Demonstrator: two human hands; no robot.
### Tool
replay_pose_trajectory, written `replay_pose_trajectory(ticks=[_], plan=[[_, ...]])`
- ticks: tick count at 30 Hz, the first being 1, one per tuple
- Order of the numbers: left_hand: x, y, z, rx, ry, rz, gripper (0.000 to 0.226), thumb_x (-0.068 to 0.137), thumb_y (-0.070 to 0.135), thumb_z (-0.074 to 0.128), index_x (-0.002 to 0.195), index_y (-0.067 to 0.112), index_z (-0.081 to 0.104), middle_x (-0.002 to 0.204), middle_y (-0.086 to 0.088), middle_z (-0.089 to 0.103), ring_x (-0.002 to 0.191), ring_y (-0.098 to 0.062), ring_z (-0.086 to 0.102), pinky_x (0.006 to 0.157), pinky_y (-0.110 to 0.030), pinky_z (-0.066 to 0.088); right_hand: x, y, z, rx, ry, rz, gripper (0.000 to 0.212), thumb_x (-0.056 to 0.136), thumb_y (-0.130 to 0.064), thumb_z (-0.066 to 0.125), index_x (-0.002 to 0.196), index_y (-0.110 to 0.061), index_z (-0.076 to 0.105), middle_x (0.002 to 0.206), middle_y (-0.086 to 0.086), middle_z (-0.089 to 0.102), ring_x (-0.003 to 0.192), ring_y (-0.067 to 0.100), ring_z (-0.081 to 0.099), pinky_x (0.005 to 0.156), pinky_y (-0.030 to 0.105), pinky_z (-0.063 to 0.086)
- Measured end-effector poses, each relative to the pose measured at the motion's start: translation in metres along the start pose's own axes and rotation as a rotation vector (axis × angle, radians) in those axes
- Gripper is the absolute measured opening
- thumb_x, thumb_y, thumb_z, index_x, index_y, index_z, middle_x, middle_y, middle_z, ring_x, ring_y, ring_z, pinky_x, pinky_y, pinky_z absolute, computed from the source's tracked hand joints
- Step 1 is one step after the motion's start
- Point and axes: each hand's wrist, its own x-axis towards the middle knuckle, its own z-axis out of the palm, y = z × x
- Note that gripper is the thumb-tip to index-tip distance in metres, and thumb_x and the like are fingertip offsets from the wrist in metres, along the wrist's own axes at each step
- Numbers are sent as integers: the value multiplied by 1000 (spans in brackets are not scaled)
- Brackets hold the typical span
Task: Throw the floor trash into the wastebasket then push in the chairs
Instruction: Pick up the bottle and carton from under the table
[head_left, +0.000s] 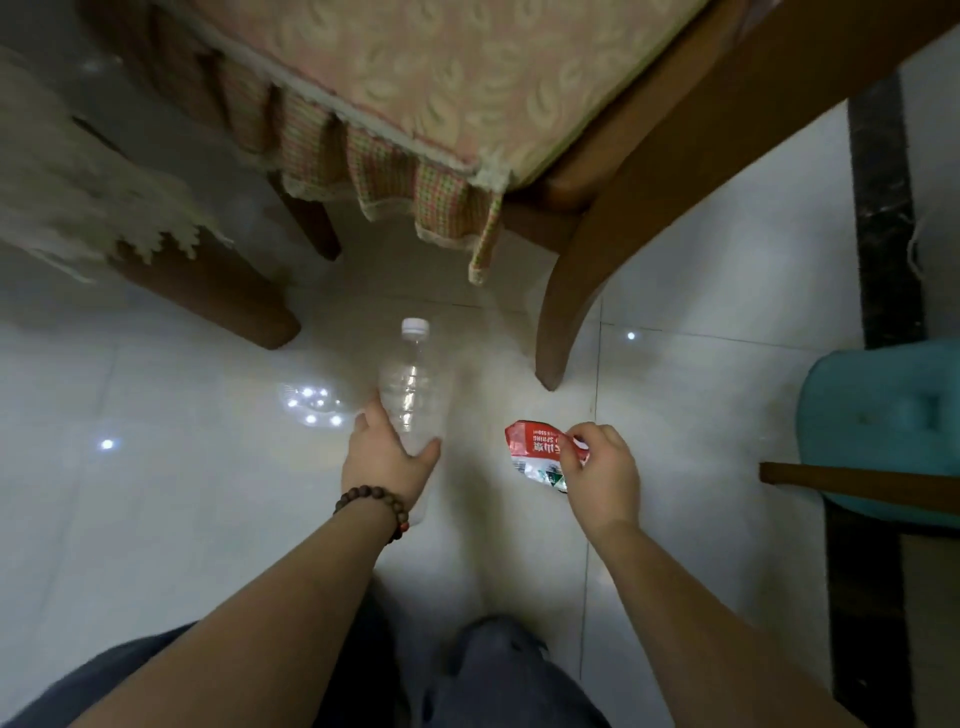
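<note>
The left hand (387, 457), a brown bead bracelet (379, 501) on its wrist, has its grip wrapped around the lower part of a clear, empty plastic bottle with a white cap (413, 387), which points far, toward the wooden chair with a pink patterned cushion (613, 208). To the right, the right hand (602, 470) pinches a crumpled red-and-white bottle label (535, 449) over the glossy white tiled floor (182, 467). A teal plastic wastebasket (878, 415) stands at the right edge.

Left hand (387, 457) grips a clear bottle (413, 395); right hand (602, 470) pinches a crumpled label (535, 449).
</note>
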Motion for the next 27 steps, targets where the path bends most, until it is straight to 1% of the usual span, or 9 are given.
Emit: replay_pose_trajectory(ticks=[3, 8, 11, 15, 18, 21, 25, 27], plan=[[-51, 33, -62, 5, 13, -1, 93, 78, 40, 73, 148, 19, 15, 140, -9, 43, 123, -29, 48, 96, -41, 46, -27, -56, -67, 18, 0, -19, 14, 91, -25, 59, 98, -14, 64, 101, 7, 62, 89, 24, 60, 72, 38, 55], [-142, 72, -174, -34, 72, -2, 95, 75, 40, 75, 148, 19, 17, 141, -9, 43, 125, -28, 47, 99, -42, 45, -74, -161, -176, 37, -43, -86, 14, 91, -26, 58, 96, -14, 64, 101, 7, 62, 88, 24, 61, 69, 30, 50], [-199, 86, -238, -63, 133, -30, 92, 74, 41, 75, 146, 18, 22, 139, -8, 45, 124, -26, 47, 99, -42, 46, -105, -220, -235, 21, -76, -178, 15, 91, -27, 57, 98, -14, 63, 102, 6, 62, 88, 25, 60, 70, 31, 50], [-269, 95, -307, -135, 237, -84, 93, 74, 41, 76, 146, 16, 22, 141, -9, 44, 126, -26, 46, 100, -44, 45, -142, -284, -294, 11, -104, -331, 12, 89, -25, 59, 92, -14, 62, 98, 6, 61, 86, 25, 58, 69, 36, 51], [-310, 91, -347, -204, 317, -123, 89, 72, 42, 76, 142, 18, 27, 134, -8, 48, 121, -25, 50, 96, -45, 48, -167, -325, -319, 6, -138, -431, 10, 88, -24, 60, 91, -14, 62, 95, 8, 61, 87, 26, 57, 69, 38, 51], [-341, 80, -382, -279, 413, -174, 87, 71, 42, 76, 139, 20, 29, 131, -6, 49, 116, -26, 52, 92, -44, 50, -190, -362, -327, -4, -177, -533, 8, 87, -21, 61, 89, -13, 63, 92, 9, 61, 86, 28, 57, 68, 39, 49], [-375, 55, -426, -365, 562, -236, 73, 70, 37, 78, 129, 21, 37, 115, -1, 52, 106, -26, 56, 84, -40, 50, -224, -411, -319, -90, -237, -638, 11, 89, -25, 59, 92, -16, 62, 96, 6, 62, 86, 26, 57, 64, 30, 39], [-390, 36, -447, -391, 622, -278, 76, 70, 38, 78, 131, 21, 35, 117, -3, 51, 106, -26, 56, 85, -41, 51, -243, -436, -310, -121, -273, -682, 14, 90, -27, 58, 97, -16, 62, 100, 4, 61, 88, 23, 57, 65, 28, 39]])
